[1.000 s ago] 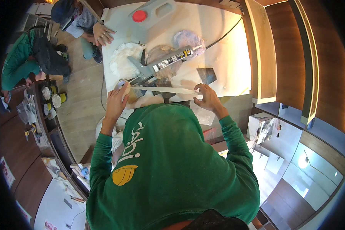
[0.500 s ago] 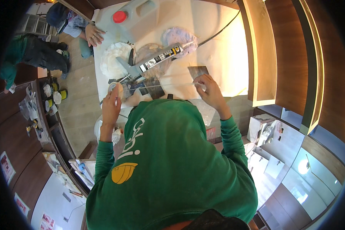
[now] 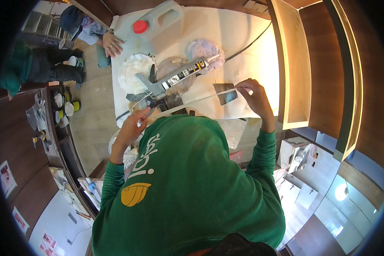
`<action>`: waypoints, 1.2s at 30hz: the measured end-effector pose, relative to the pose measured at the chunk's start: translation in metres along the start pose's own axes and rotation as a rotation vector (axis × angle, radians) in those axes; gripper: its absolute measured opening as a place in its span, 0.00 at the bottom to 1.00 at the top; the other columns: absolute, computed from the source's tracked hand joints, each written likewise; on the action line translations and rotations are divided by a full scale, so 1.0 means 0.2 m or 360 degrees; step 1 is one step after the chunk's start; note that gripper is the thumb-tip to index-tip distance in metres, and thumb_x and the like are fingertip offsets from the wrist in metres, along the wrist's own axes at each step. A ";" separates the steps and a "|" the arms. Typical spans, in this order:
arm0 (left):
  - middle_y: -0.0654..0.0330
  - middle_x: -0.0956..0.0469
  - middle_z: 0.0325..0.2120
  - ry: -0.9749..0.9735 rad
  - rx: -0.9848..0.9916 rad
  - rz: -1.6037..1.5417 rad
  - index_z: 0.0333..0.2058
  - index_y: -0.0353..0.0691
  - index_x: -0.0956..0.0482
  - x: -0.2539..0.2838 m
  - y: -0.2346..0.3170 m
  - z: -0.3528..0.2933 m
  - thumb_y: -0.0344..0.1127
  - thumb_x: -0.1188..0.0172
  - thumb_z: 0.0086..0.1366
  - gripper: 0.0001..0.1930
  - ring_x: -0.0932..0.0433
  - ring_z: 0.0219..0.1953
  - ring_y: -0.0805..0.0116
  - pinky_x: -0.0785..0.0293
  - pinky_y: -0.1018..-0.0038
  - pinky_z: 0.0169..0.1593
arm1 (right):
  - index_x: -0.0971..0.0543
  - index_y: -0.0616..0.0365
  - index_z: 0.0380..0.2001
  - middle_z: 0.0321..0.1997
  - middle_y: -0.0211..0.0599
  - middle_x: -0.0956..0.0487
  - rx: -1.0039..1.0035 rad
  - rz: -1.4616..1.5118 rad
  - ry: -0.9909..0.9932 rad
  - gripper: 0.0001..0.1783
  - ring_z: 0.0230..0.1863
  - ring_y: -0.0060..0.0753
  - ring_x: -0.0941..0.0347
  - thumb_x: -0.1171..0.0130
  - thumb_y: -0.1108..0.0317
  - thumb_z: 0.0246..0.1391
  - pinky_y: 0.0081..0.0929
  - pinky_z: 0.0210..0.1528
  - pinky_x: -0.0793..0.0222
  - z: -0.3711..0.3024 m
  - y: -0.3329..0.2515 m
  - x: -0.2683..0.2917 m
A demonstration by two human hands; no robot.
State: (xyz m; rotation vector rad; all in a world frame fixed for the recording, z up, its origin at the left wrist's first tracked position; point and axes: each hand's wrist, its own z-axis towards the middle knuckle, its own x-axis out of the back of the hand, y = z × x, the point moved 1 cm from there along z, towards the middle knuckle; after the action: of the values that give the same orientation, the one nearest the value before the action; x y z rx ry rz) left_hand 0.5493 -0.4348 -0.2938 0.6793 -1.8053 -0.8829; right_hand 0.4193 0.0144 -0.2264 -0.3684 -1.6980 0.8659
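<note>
The left hand (image 3: 132, 128) and right hand (image 3: 254, 96) each pinch an end of a thin strip (image 3: 196, 102), stretched between them; it looks light, floppy, best gripped at its ends.

Both hands pull apart: right hand (image 3: 255, 99) lifts the pale strip (image 3: 196, 102) higher, left hand (image 3: 131, 127) draws back.
</note>
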 end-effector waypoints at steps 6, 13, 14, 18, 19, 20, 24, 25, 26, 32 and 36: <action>0.48 0.21 0.52 -0.0344 0.0082 0.0205 0.64 0.43 0.30 -0.15 -0.04 0.11 0.35 0.38 0.69 0.25 0.21 0.47 0.56 0.25 0.66 0.51 | 0.19 0.60 0.34 0.34 0.38 0.18 -0.0066 -0.0096 -0.0006 0.04 0.40 0.42 0.26 0.38 0.74 0.55 0.36 0.45 0.29 -0.04 -0.17 0.09; 0.47 0.21 0.50 -0.0306 -0.0348 0.0187 0.60 0.36 0.27 -0.16 0.36 0.48 0.41 0.40 0.69 0.24 0.23 0.52 0.56 0.28 0.65 0.57 | 0.19 0.61 0.34 0.34 0.39 0.17 -0.0121 -0.0048 -0.0059 0.04 0.38 0.42 0.24 0.39 0.74 0.55 0.36 0.41 0.27 -0.06 -0.37 0.11; 0.48 0.21 0.50 -0.0339 -0.0355 -0.0024 0.59 0.35 0.27 -0.16 0.48 0.53 0.40 0.40 0.69 0.23 0.22 0.51 0.57 0.28 0.66 0.57 | 0.19 0.61 0.34 0.34 0.39 0.17 -0.0113 -0.0045 -0.0062 0.04 0.37 0.42 0.24 0.39 0.74 0.55 0.36 0.41 0.27 -0.05 -0.38 0.12; 0.56 0.19 0.46 -0.0530 -0.0470 -0.0650 0.53 0.35 0.22 -0.28 0.63 0.69 0.38 0.40 0.70 0.17 0.21 0.47 0.66 0.26 0.69 0.52 | 0.19 0.61 0.35 0.35 0.41 0.18 -0.0266 0.0052 -0.0064 0.05 0.37 0.43 0.24 0.39 0.73 0.55 0.37 0.42 0.27 -0.04 -0.44 0.15; 0.57 0.19 0.42 -0.0533 -0.0441 -0.0658 0.51 0.35 0.21 -0.30 0.64 0.70 0.37 0.39 0.69 0.16 0.22 0.43 0.68 0.26 0.70 0.48 | 0.19 0.61 0.36 0.35 0.40 0.19 -0.0173 0.0032 -0.0032 0.05 0.35 0.37 0.25 0.39 0.74 0.56 0.31 0.35 0.29 -0.05 -0.43 0.15; 0.59 0.18 0.38 -0.0550 -0.0412 -0.0660 0.48 0.35 0.20 -0.31 0.65 0.71 0.36 0.38 0.68 0.14 0.23 0.39 0.71 0.26 0.71 0.43 | 0.19 0.62 0.37 0.35 0.38 0.19 -0.0090 0.0019 0.0007 0.06 0.33 0.31 0.26 0.39 0.74 0.57 0.26 0.29 0.31 -0.06 -0.41 0.14; 0.61 0.20 0.33 -0.0509 -0.0413 -0.0688 0.42 0.34 0.18 -0.33 0.63 0.73 0.35 0.39 0.68 0.10 0.25 0.35 0.76 0.26 0.73 0.39 | 0.21 0.59 0.48 0.34 0.36 0.20 -0.0082 -0.0043 0.0028 0.15 0.33 0.29 0.26 0.37 0.75 0.56 0.24 0.28 0.30 -0.08 -0.39 0.14; 0.60 0.19 0.33 -0.0502 -0.0384 -0.0677 0.41 0.34 0.19 -0.33 0.63 0.72 0.35 0.39 0.69 0.10 0.24 0.36 0.74 0.26 0.72 0.40 | 0.22 0.58 0.50 0.37 0.39 0.20 -0.0108 -0.0075 0.0068 0.18 0.37 0.35 0.25 0.36 0.74 0.54 0.30 0.36 0.29 -0.08 -0.39 0.14; 0.60 0.19 0.34 -0.0497 -0.0364 -0.0665 0.41 0.34 0.19 -0.32 0.65 0.71 0.36 0.40 0.69 0.10 0.23 0.37 0.72 0.26 0.72 0.41 | 0.23 0.57 0.52 0.39 0.42 0.19 -0.0134 -0.0111 0.0115 0.22 0.41 0.41 0.25 0.35 0.74 0.52 0.35 0.43 0.28 -0.08 -0.39 0.14; 0.55 0.19 0.33 -0.0420 -0.0349 -0.0484 0.38 0.33 0.20 -0.31 0.70 0.68 0.35 0.40 0.68 0.10 0.21 0.35 0.65 0.25 0.69 0.41 | 0.27 0.58 0.60 0.60 0.48 0.25 0.0303 -0.0262 0.0294 0.37 0.64 0.52 0.33 0.28 0.69 0.43 0.43 0.67 0.38 -0.04 -0.32 -0.05; 0.52 0.18 0.31 -0.0458 -0.0416 -0.0383 0.37 0.31 0.20 -0.34 0.69 0.69 0.32 0.40 0.67 0.09 0.19 0.34 0.61 0.25 0.67 0.42 | 0.19 0.61 0.47 0.46 0.45 0.20 0.0302 -0.0032 -0.0170 0.21 0.55 0.49 0.28 0.31 0.67 0.49 0.41 0.60 0.34 -0.01 -0.37 -0.22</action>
State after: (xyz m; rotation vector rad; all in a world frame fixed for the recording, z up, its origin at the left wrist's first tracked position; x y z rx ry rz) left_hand 0.4386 -0.2652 -0.2525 0.6322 -1.8351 -1.4113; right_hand 0.4487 -0.0646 -0.2046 -0.1788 -1.6965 1.0380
